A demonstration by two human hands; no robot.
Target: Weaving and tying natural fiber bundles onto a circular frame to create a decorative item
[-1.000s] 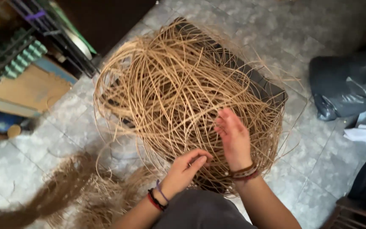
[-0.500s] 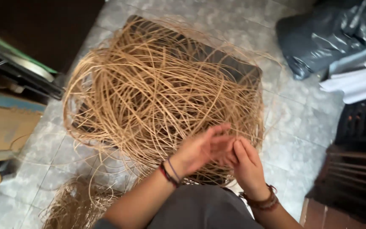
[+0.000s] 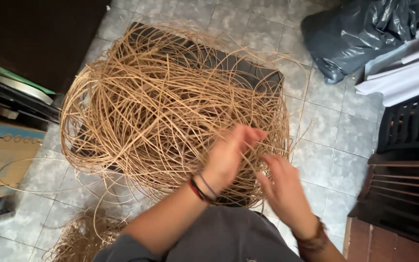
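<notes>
One large tangle of cane [image 3: 170,116] is piled on one dark crate [image 3: 248,73] on the tiled floor [image 3: 330,136]. Two hands are seen at its near edge. The left hand [image 3: 231,155] is laid among the strands, fingers loosely extended; whether a strand is pinched cannot be told. The right hand [image 3: 284,187] is blurred, fingers partly spread, just beside the tangle. One smaller tuft [image 3: 86,237] lies lower left. One black bag [image 3: 360,34] sits upper right.

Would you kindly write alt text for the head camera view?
Two bare hands, left hand and right hand, work at the near edge of a big tangle of tan cane strands on a tiled floor. A black bag lies beyond.
</notes>
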